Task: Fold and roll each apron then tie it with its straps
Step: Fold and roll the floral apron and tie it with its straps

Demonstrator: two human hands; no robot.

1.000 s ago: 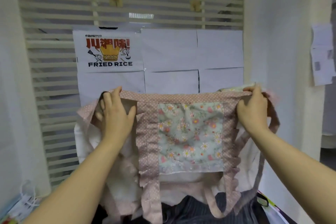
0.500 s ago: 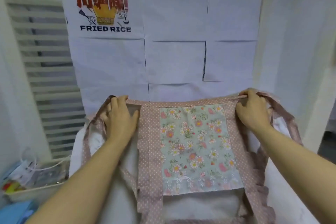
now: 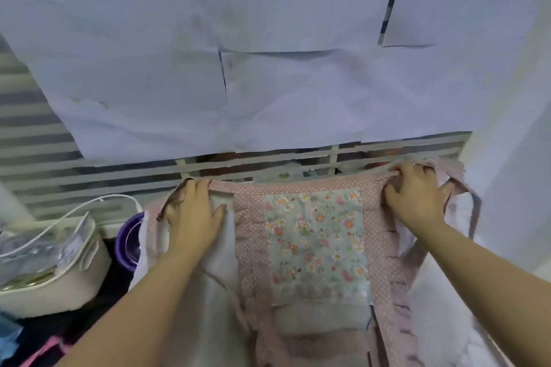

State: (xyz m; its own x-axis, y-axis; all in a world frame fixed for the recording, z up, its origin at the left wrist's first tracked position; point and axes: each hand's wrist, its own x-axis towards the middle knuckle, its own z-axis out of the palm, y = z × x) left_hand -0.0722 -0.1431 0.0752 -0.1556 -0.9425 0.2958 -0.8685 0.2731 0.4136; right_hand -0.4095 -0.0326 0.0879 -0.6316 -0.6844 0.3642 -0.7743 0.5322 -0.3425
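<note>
1. The pink polka-dot apron (image 3: 316,235), floral panel facing up, is stretched by its top hem between both hands, just before the slatted wall (image 3: 89,176).
2. Left hand (image 3: 193,214) — fingers curled over the hem, gripping it.
3. Right hand (image 3: 417,194) — bunches the opposite corner, a strap (image 3: 476,211) looping beside it.

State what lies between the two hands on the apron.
In the head view, a pink dotted band and a floral panel span from left hand to right hand.
</note>
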